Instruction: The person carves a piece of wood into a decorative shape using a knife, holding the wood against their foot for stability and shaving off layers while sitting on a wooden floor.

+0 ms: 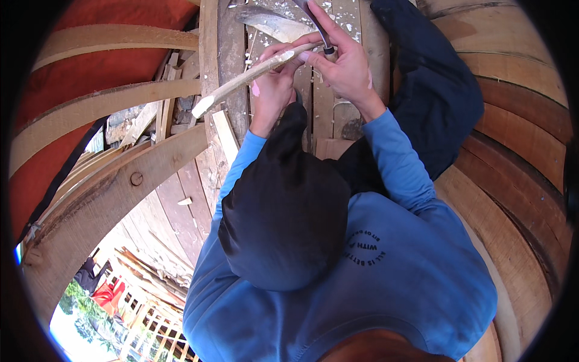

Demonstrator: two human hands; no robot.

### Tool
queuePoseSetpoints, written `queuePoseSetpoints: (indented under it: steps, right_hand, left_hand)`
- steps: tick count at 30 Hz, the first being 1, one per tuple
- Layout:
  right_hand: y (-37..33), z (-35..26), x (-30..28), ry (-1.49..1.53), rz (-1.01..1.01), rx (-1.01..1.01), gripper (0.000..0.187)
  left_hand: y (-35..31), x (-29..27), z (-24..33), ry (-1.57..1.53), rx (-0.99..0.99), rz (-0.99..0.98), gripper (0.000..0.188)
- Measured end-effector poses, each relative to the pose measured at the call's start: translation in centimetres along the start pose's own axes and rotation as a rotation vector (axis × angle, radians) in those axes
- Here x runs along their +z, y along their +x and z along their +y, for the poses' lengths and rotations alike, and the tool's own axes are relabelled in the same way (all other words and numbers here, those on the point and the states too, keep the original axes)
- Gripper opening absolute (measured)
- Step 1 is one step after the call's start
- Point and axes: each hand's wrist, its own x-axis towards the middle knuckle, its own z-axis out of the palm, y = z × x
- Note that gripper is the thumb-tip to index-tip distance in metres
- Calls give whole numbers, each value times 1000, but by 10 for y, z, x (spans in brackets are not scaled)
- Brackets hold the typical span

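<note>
My left hand is closed round a pale, whittled wooden stick. The stick slants from its bare cut end at the lower left up to my fingers. In my right hand is a knife with a thin curved blade. A dark collar joins the blade to its handle, which my palm mostly hides. My right thumb rests against the stick's upper end, close to my left fingers. Both hands are raised in front of my bent, dark-trousered knee.
Pale shavings lie on the planks under my hands, beside a flat pointed piece. Curved wooden ribs rise on the left over red sheeting; curved planks line the right. A thick beam crosses the left.
</note>
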Motion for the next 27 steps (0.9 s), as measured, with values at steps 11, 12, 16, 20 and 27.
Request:
queuePoseSetpoints:
  steps: [11,12,16,20,27]
  right_hand:
    - [11,18,-29,-139,-157,-70,76]
    - [14,15,-31,-223,-176,-135,73]
    - [25,21,-31,-425,-155,-436,64]
    - [25,24,-25,-340,23,-435,59]
    - [-20,11,-18,-119,-270,131,52]
  left_hand:
    - [2,-88,29,-702,-831,-681,95]
    - [2,-87,37,-697,-867,-687,93]
    - [-5,-87,51,-464,-839,-645,54]
    - [-15,-64,64,-504,-838,-267,25]
    - [-26,-53,59,-485,-704,-140,26]
